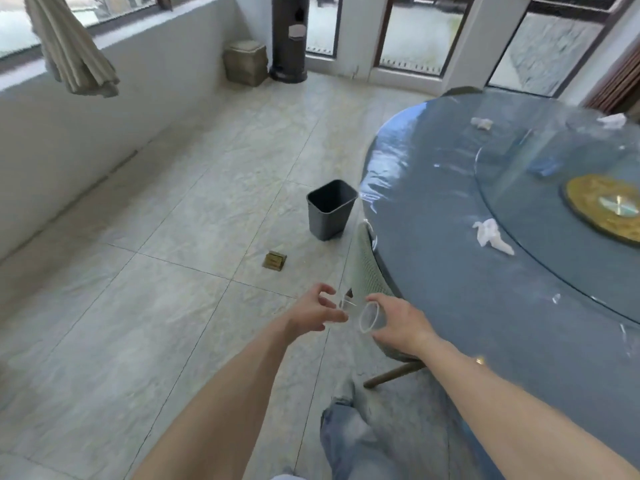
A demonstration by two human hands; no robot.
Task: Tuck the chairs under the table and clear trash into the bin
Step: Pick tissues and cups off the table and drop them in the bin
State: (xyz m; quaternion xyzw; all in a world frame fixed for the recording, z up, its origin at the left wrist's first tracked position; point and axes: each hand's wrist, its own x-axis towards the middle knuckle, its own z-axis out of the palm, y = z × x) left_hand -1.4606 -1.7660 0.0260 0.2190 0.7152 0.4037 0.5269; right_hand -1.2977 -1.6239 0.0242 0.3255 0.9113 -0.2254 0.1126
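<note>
Right hand (398, 323) is gripping a clear plastic cup (371, 317), fingers curled round its wall, rim pointing toward the left hand (320, 311). Left-hand fingers are spreading apart, loosely bent, w/ something thin & transparent blurring between them; can't tell whether it's being held. Cup is hovering over the tiled floor beside the table (433, 237), well short of the bin (330, 209). Cup's probably v. light, thin-walled, easily crushed, so a gentle hold round the wall suits it. Crumpled tissues (491, 235) are lying on the glossy covered round tabletop: soft, weightless, pinch-able. Bin is dark, squarish, tapering, open-topped. Chair (367, 268) w/ woven-looking back is sitting against the table edge.
</note>
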